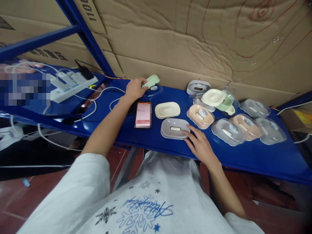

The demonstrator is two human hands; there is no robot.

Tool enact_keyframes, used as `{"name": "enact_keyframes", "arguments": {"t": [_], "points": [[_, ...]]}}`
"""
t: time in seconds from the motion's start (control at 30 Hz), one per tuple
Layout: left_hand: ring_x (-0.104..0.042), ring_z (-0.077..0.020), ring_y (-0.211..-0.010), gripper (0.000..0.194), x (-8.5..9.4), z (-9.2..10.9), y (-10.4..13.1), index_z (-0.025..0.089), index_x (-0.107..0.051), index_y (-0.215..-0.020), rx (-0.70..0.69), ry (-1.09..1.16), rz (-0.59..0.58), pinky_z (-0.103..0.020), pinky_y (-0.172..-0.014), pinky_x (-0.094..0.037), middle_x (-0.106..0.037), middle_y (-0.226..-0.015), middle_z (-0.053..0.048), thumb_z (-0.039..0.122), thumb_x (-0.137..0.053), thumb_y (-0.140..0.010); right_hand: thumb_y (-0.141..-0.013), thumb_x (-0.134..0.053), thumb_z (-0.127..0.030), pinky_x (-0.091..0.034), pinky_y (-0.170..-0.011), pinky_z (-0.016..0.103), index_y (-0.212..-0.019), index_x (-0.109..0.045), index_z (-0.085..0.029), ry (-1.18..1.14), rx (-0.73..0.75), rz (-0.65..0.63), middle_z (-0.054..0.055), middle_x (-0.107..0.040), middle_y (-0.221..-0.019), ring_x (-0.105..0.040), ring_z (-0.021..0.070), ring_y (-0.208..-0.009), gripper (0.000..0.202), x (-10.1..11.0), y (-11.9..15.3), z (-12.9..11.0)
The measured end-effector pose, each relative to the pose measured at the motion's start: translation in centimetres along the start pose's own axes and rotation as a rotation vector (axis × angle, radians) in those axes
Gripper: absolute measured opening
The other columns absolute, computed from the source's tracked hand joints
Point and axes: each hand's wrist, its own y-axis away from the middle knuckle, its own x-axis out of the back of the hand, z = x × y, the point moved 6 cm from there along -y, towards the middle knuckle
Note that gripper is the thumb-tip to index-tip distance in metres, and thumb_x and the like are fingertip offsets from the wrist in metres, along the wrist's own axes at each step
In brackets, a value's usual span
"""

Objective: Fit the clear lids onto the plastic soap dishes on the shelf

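Pinched in my left hand (pixel 136 88) is a light green soap dish (pixel 153 80), tilted above a clear plastic lid (pixel 154 92) with a round label near the back of the blue table. My right hand (pixel 198 143) has its fingers spread, with the fingertips on the right edge of a grey soap dish (pixel 169 133) that lies flat at the table's front. Just behind that dish lies a cream soap dish (pixel 167 110). A peach soap dish (pixel 200 121) under a labelled clear lid sits beyond my right fingers.
A phone (pixel 143 115) with a lit screen lies left of the dishes. Several lidded grey and peach dishes (pixel 229 131) stand at right, behind them a loose pile with a cream dish (pixel 213 97). White cables and a power strip (pixel 70 89) are at left. Cardboard (pixel 151 39) walls the back.
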Motion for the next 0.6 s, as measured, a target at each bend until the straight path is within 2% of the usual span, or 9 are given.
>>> {"name": "enact_keyframes", "arguments": {"t": [0.13, 0.23, 0.33, 0.4, 0.5, 0.6], "points": [[-0.058, -0.0376, -0.128, 0.036, -0.2, 2.0, 1.7, 0.019, -0.068, -0.132, -0.138, -0.11, 0.057, -0.052, -0.105, -0.045, -0.061, -0.14, -0.019, 0.023, -0.056, -0.098, -0.111, -0.05, -0.031, -0.052, -0.117, 0.053, -0.15, -0.061, -0.025, 0.001, -0.004, -0.002, 0.015, -0.055, -0.161, -0.058, 0.0318, -0.143, 0.041, -0.1, 0.1, 0.1], [-0.052, -0.0422, -0.134, 0.03, -1.3, 3.7, 2.9, 0.018, -0.075, -0.121, -0.229, -0.15, 0.013, -0.06, -0.111, -0.037, -0.059, -0.138, -0.02, 0.028, -0.054, -0.101, -0.111, -0.05, -0.032, -0.052, -0.118, 0.053, -0.15, -0.061, -0.026, -0.003, -0.008, -0.013, 0.015, -0.054, -0.161, -0.058, 0.032, -0.144, 0.041, -0.2, 0.1, 0.1], [-0.047, -0.0478, -0.139, 0.042, -2.1, 5.0, 3.4, 0.013, -0.072, -0.133, -0.277, -0.19, -0.03, -0.065, -0.114, -0.031, -0.054, -0.143, -0.024, 0.038, -0.061, -0.1, -0.111, -0.049, -0.032, -0.051, -0.118, 0.053, -0.149, -0.061, -0.024, 0.006, -0.013, -0.014, 0.015, -0.055, -0.161, -0.057, 0.032, -0.144, 0.041, -0.1, 0.1, 0.1], [-0.045, -0.0495, -0.141, 0.049, -2.4, 5.3, 3.4, 0.012, -0.068, -0.141, -0.266, -0.198, -0.049, -0.065, -0.115, -0.031, -0.052, -0.146, -0.026, 0.037, -0.064, -0.099, -0.112, -0.049, -0.031, -0.051, -0.118, 0.052, -0.149, -0.062, -0.024, 0.01, -0.015, -0.014, 0.015, -0.055, -0.161, -0.058, 0.0315, -0.144, 0.04, 0.0, 0.1, 0.0], [-0.047, -0.0474, -0.141, 0.046, -2.5, 5.7, 3.5, 0.017, -0.068, -0.14, -0.265, -0.17, -0.094, -0.062, -0.115, -0.035, -0.052, -0.147, -0.023, 0.036, -0.067, -0.098, -0.112, -0.05, -0.031, -0.051, -0.118, 0.052, -0.149, -0.061, -0.024, 0.009, -0.016, -0.014, 0.015, -0.055, -0.161, -0.058, 0.0315, -0.144, 0.04, -0.1, 0.1, 0.0], [-0.053, -0.0409, -0.138, 0.045, -2.7, 6.5, 4.0, 0.023, -0.066, -0.14, -0.317, -0.095, -0.165, -0.056, -0.115, -0.041, -0.052, -0.149, -0.018, 0.041, -0.067, -0.099, -0.112, -0.05, -0.032, -0.052, -0.117, 0.053, -0.15, -0.061, -0.024, 0.003, -0.015, -0.006, 0.016, -0.056, -0.16, -0.058, 0.0322, -0.144, 0.04, -0.1, 0.1, 0.0]]}}
